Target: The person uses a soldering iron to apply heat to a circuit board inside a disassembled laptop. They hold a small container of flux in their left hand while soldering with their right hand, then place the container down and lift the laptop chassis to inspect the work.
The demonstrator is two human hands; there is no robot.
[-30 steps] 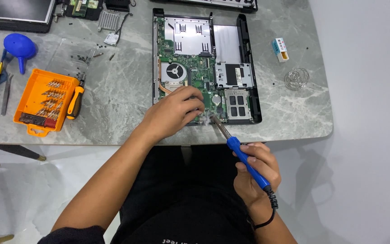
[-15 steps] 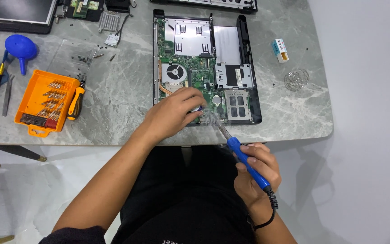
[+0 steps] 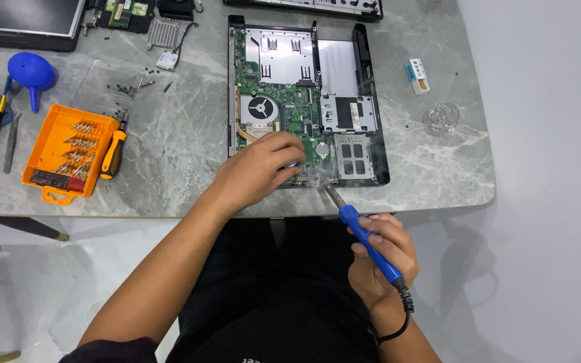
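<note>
Soldering step under way — right hand (image 3: 379, 259) grips blue soldering iron (image 3: 364, 238), tip smoking at near edge of open laptop (image 3: 304, 101) on table (image 3: 169, 148). Left hand (image 3: 258, 171) on board, fingers curled round something small — can't tell what. Next move calls for steady tip.

The person wears a black top with small white print on the chest. Both forearms are bare. A thin black band (image 3: 391, 331) circles the right wrist.

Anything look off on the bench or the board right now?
A wisp of smoke hangs at the tip of the soldering iron over the laptop board. Small screws lie loose on the table.
</note>
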